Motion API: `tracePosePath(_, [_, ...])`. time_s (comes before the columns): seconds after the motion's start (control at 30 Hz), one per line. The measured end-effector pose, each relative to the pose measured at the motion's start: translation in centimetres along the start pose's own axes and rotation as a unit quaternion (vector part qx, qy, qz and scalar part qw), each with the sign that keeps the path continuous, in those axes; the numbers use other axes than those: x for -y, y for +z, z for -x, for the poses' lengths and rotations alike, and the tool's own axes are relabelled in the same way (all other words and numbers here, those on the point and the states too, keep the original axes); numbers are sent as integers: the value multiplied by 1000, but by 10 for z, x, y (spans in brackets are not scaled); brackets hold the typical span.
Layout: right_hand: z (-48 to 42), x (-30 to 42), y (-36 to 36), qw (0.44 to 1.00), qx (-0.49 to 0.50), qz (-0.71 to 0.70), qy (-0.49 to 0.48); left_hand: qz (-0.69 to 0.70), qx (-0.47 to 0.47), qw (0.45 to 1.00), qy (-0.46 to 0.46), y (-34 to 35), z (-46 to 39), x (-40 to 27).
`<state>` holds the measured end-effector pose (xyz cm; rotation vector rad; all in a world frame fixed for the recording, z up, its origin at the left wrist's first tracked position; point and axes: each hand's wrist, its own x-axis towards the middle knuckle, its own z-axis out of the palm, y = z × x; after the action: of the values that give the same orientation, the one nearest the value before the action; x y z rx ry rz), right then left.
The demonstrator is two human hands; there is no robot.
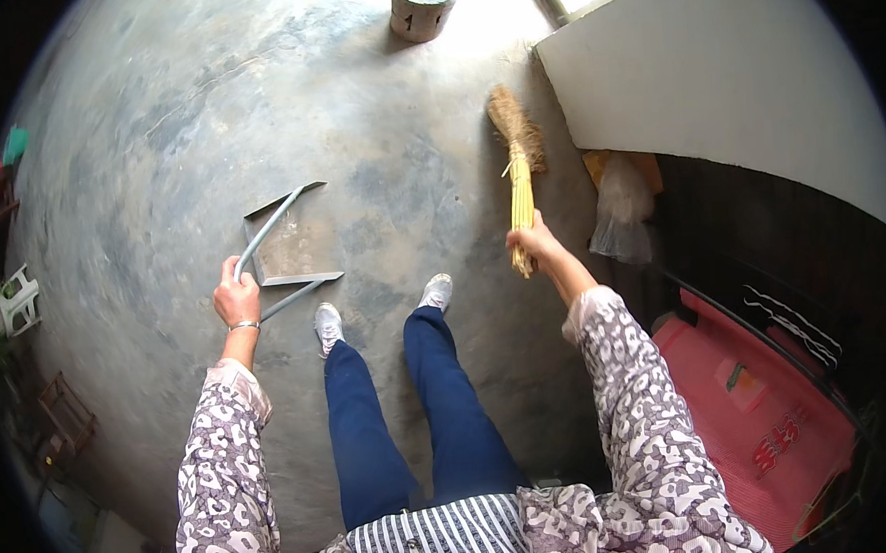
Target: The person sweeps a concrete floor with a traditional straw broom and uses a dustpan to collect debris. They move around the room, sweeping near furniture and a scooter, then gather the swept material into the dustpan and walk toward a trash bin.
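Observation:
My left hand point(236, 293) grips the grey tubular handle of a metal dustpan point(296, 243). The pan's open side faces right, and a thin layer of what looks like dust or wear marks its inside. In my right hand point(534, 240) is a short hand broom point(518, 169), held by its bundle of yellow stalks. Its brown fibre head points away from me, low over the concrete floor point(401, 188); whether it touches cannot be made out. Dustpan and broom are well apart, with my white shoes point(436, 292) nearer to me between them.
A round block point(420, 15) stands at the far end. To the right are a pale panel point(703, 75), a clear plastic bag point(621, 214) and a red mat point(765, 410) bearing writing. At left stand a white plastic stool point(20, 301) and a small wooden frame point(67, 412).

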<state>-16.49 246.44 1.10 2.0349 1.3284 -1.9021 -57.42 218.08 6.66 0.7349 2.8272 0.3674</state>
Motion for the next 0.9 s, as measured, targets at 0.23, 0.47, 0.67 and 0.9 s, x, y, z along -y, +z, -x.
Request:
tracePosePath(0.23, [47, 26, -17, 999, 49, 9, -18, -2, -1, 1000, -6, -1, 1, 1])
tracePosePath(0.47, [-8, 23, 68, 967, -64, 244, 25, 2, -22, 1000, 21, 10, -1, 0])
tracePosePath(0.67, [59, -7, 99, 942, 31, 331, 49, -13, -10, 1000, 3, 5, 2, 9])
tracePosePath(0.9, [96, -41, 39, 985, -1, 170, -12, -5, -22, 1000, 4, 8, 2, 9])
